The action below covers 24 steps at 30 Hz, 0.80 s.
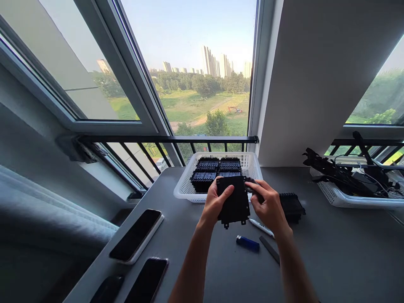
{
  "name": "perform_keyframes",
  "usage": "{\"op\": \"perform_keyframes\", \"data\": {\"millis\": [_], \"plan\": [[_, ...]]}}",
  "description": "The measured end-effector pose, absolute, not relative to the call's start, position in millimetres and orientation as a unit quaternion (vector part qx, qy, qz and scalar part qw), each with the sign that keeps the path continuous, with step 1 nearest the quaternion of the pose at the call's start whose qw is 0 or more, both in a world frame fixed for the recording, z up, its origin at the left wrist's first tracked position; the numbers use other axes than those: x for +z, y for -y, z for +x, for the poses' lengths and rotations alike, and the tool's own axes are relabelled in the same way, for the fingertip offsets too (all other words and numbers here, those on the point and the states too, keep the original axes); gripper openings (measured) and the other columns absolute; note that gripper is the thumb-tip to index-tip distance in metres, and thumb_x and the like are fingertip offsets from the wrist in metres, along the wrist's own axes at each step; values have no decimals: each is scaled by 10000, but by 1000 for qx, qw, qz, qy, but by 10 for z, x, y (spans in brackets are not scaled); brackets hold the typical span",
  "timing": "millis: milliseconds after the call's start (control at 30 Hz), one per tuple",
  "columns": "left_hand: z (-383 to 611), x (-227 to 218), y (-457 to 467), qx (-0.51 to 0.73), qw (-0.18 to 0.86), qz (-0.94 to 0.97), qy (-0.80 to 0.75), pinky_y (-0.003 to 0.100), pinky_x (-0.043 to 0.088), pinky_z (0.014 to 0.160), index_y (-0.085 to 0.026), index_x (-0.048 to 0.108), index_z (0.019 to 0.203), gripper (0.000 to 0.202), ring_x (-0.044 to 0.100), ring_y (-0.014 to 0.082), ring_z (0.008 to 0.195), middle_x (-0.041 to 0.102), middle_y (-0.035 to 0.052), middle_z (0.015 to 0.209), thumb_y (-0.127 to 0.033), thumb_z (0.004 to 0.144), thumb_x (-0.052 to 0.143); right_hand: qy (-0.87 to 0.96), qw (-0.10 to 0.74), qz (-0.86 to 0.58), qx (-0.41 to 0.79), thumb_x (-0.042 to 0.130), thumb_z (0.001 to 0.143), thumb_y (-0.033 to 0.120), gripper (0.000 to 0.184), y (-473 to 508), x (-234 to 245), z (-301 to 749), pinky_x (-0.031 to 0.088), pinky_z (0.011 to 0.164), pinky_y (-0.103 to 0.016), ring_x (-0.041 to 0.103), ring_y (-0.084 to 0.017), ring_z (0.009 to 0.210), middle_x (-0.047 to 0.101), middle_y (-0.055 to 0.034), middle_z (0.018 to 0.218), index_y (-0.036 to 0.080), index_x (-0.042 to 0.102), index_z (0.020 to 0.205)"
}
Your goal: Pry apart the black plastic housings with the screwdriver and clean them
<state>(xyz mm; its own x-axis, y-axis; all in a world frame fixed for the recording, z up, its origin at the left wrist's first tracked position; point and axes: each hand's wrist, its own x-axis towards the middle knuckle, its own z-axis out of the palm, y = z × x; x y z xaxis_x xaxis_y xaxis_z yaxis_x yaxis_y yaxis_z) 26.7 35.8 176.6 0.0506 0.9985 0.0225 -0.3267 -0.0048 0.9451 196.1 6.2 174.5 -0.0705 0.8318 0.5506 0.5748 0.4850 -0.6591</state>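
My left hand (213,203) grips a flat black plastic panel (235,206) by its left side, thumb across its face. The panel is tilted up above the table and has small tabs along its lower edge. At its upper right edge, my right hand (269,204) is closed around a small dark tool (259,194), index finger stretched along it; its exact kind is hidden by the fingers. Behind the panel, a white plastic basket (183,189) holds several black ribbed plastic parts (205,174) in stacks. Another black ribbed part (292,206) lies right of my right hand.
On the table (341,252) lie a blue lighter (248,243), a white pen (261,227) and a dark flat strip (269,249). Two phones (137,235) and a black rounded object (107,290) are at left. A second basket (347,200) at right holds black parts and cables.
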Motion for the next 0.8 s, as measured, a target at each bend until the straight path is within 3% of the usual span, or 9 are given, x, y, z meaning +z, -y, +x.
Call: {"op": "perform_keyframes", "data": {"millis": [167, 467, 667, 800], "plan": [[223, 1790, -345, 567, 582, 435, -387, 283, 533, 708, -183, 568, 877, 351, 633, 155, 699, 667, 2, 787, -343, 658, 791, 730, 438, -501, 153, 446, 937, 277, 371, 11, 1816, 1910, 526, 847, -347, 628, -210, 986, 591, -80, 1157, 238, 611, 1267], [222, 1729, -421, 598, 605, 365, -378, 320, 555, 708, -150, 606, 931, 429, 673, 194, 705, 703, 43, 819, -344, 611, 815, 752, 425, -469, 182, 455, 925, 211, 389, 27, 1818, 1914, 514, 829, -314, 621, -182, 928, 610, -79, 1077, 219, 606, 1283], [188, 1684, -497, 629, 594, 321, -385, 308, 560, 647, -138, 622, 958, 475, 676, 190, 641, 719, 49, 788, -359, 589, 825, 787, 362, -432, 250, 490, 897, 180, 389, 116, 1903, 1978, 514, 766, -270, 618, -134, 834, 629, -56, 1068, 242, 629, 1255], [207, 1657, -518, 637, 594, 300, -390, 305, 568, 658, -147, 608, 948, 458, 683, 187, 661, 722, 46, 796, -356, 599, 817, 803, 305, -431, 278, 521, 878, 186, 331, 171, 1945, 2178, 498, 671, -246, 600, -130, 734, 651, -31, 906, 247, 701, 1149]]}}
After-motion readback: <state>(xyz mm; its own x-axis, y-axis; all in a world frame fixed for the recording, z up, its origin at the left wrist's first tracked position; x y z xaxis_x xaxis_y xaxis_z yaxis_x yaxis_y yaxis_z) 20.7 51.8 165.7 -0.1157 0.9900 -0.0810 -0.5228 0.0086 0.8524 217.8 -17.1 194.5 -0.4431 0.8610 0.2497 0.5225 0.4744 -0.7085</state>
